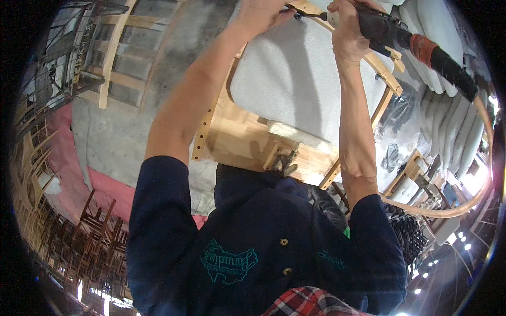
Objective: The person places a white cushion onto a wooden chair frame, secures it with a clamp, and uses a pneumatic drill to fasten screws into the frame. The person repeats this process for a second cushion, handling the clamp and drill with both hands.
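Note:
My right hand [349, 37] is wrapped round a black pneumatic screwdriver [383, 29] at the top of the view, its bit pointing left. My left hand [263, 15] is closed at the bit's tip, the fingers pinched by a small dark piece. What they hold there is too small to make out. Both hands are over the far edge of a wooden furniture frame [237, 131], partly cut off by the picture's upper edge. Between my forearms lies a pale grey-white padded panel [279, 79] inside that frame. The frame's near board is close to my body.
A tan air hose [482, 116] curves down the right side from the tool. Several white padded panels [448, 131] stand stacked at the right. A wooden slatted frame [113, 47] is at the left, above pink material [113, 192]. Brown chair frames [100, 221] crowd the lower left.

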Tool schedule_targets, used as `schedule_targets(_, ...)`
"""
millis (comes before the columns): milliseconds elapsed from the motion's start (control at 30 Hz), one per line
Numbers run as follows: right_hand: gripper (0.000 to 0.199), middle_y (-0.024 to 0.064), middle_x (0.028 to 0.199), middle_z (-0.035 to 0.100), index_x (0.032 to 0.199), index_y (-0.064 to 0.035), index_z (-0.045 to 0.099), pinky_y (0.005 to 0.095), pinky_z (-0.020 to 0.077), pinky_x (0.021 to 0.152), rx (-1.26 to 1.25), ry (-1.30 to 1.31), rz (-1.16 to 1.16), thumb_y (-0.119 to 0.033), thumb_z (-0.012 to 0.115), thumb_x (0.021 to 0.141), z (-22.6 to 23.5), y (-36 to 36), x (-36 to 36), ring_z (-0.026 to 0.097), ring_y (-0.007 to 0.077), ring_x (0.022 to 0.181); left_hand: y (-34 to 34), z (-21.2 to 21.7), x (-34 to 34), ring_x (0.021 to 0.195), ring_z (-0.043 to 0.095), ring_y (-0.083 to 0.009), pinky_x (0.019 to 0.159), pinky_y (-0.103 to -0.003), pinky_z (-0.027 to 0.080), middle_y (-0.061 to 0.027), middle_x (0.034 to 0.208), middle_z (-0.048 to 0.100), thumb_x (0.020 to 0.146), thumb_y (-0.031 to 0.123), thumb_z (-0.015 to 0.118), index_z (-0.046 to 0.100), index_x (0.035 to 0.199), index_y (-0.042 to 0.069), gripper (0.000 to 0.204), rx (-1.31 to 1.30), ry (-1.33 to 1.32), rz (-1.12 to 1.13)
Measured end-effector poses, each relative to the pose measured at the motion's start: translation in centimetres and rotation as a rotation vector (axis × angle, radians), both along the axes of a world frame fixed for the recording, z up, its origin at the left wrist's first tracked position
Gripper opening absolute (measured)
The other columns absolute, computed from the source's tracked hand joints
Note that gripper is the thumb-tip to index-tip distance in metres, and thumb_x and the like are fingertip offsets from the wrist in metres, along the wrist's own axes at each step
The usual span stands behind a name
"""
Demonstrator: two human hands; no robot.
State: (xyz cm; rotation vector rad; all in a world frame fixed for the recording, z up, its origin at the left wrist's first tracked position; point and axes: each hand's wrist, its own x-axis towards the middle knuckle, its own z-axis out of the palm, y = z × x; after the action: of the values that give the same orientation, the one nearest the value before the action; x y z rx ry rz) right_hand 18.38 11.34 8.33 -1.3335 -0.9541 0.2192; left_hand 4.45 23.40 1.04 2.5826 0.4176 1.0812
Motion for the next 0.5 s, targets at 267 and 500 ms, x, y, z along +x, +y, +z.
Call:
schedule_targets(267, 0.026, 0.0037, 0.081, 0.062, 0.119, -0.0018, 0.052, 0.0256, 0.0456, 0.062, -0.033, 0.018, 0.044, -0.002, 0.061, 0.095, -0.2, 0.8, -0.3, 0.054, 0.0084, 0.067, 2.5, -2.9, 1.1, 0.107, 0.060, -0.0314, 0.094, -0.044, 0.047, -0.0095, 0.109, 0.065, 0.073, 0.021, 0.083, 0.066, 0.114, 0.011, 0.045, 0.011, -0.083, -0.192)
schedule_targets(500, 0.026, 0.0040, 0.082, 0.063, 0.121, -0.0018, 0.051, 0.0256, 0.0452, 0.062, 0.106, -0.076, 0.094, -0.003, 0.060, 0.096, -2.5, 1.6, 1.2, 0.053, 0.0080, 0.067, 2.9, -2.6, 1.4, 0.106, 0.059, -0.0304, 0.094, -0.043, 0.046, -0.0078, 0.106, 0.064, 0.073, 0.022, 0.084, 0.069, 0.115, 0.012, 0.045, 0.034, -0.036, -0.178)
